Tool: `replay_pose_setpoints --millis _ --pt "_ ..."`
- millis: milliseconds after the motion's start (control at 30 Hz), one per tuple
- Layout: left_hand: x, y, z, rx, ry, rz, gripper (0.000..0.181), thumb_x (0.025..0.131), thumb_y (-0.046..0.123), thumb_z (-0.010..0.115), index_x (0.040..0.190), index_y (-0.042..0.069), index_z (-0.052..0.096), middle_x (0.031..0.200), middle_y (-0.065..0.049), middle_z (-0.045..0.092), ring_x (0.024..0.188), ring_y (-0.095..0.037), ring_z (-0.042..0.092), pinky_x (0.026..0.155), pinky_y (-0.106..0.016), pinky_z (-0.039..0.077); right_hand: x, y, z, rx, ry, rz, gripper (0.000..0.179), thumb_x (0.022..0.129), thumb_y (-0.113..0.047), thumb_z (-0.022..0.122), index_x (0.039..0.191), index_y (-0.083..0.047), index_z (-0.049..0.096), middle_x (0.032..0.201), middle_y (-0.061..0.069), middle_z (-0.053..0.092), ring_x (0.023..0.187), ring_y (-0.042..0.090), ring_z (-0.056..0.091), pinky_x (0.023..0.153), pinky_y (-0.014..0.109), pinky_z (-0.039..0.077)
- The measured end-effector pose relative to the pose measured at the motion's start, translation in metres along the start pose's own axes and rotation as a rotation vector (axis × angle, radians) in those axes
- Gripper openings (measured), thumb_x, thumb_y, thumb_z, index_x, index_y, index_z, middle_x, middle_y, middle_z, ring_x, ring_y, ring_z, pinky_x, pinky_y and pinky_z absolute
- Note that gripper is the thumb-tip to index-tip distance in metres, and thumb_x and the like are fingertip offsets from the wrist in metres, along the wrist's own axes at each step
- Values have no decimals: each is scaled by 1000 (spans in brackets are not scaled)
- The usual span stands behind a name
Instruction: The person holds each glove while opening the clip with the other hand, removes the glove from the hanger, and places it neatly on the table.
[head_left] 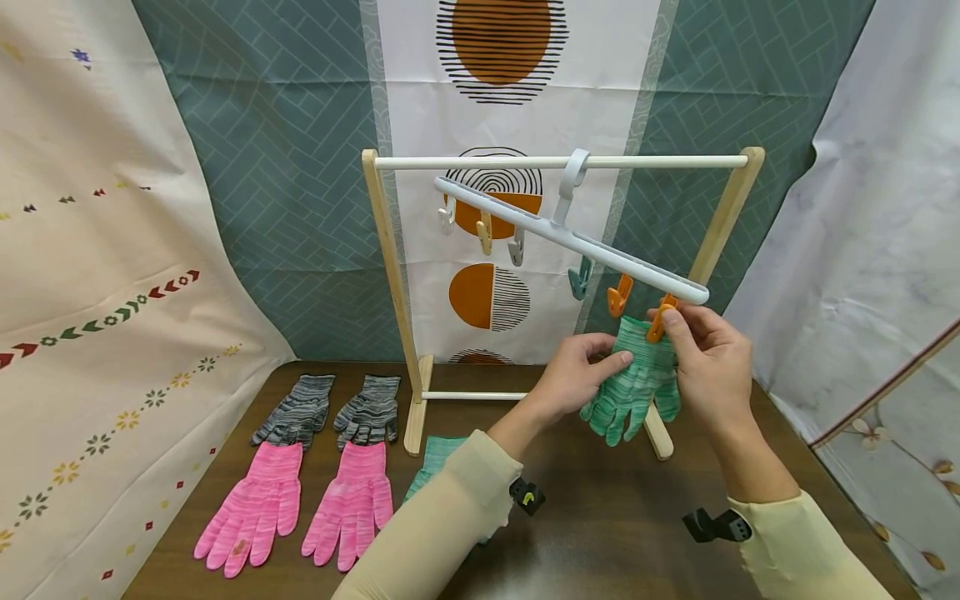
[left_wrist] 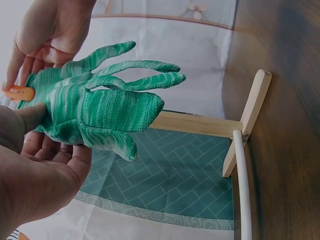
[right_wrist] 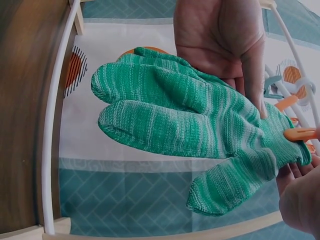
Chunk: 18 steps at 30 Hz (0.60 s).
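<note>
A green striped knit glove (head_left: 633, 375) hangs fingers down below the low right end of a tilted white clip hanger (head_left: 570, 237). My left hand (head_left: 573, 375) pinches the glove's edge near the cuff, thumb in front and fingers behind. With thumb and fingers, my right hand (head_left: 708, 358) pinches an orange clip (head_left: 662, 317) at the hanger's end. In the right wrist view, that clip (right_wrist: 300, 134) lies over the cuff; how firmly it bites is unclear. Another orange clip (head_left: 619, 294) dangles beside it, holding nothing.
The hanger hooks over the white rail (head_left: 480, 162) of a wooden rack (head_left: 393, 275). More clips hang along it, including a teal clip (head_left: 580, 277). On the table's left lie two grey gloves (head_left: 296, 412), two pink gloves (head_left: 255, 504), and a green glove (head_left: 435, 458) partly behind my left forearm.
</note>
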<state>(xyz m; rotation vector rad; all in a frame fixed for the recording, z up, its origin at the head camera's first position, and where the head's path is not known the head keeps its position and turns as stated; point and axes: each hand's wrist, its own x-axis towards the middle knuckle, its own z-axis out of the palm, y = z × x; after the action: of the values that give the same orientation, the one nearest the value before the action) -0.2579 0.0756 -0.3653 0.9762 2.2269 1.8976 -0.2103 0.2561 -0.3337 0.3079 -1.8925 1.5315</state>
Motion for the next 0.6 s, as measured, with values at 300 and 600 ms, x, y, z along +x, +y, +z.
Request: replay_pose_setpoints --millis 300,600 --pt "-2 -1 -1 15 1 -22 24 107 22 67 122 4 76 100 5 74 88 -5 66 75 -23 55 1 -3 1 11 25 12 29 106 -21 68 126 -2 76 112 11 78 104 19 75 88 20 57" --pt "-6 -3 -2 35 15 -57 24 106 23 69 120 5 76 101 3 75 88 -5 65 75 -23 55 2 -3 2 70 37 17 28 105 -18 69 125 0 76 109 11 79 97 19 77 88 21 58"
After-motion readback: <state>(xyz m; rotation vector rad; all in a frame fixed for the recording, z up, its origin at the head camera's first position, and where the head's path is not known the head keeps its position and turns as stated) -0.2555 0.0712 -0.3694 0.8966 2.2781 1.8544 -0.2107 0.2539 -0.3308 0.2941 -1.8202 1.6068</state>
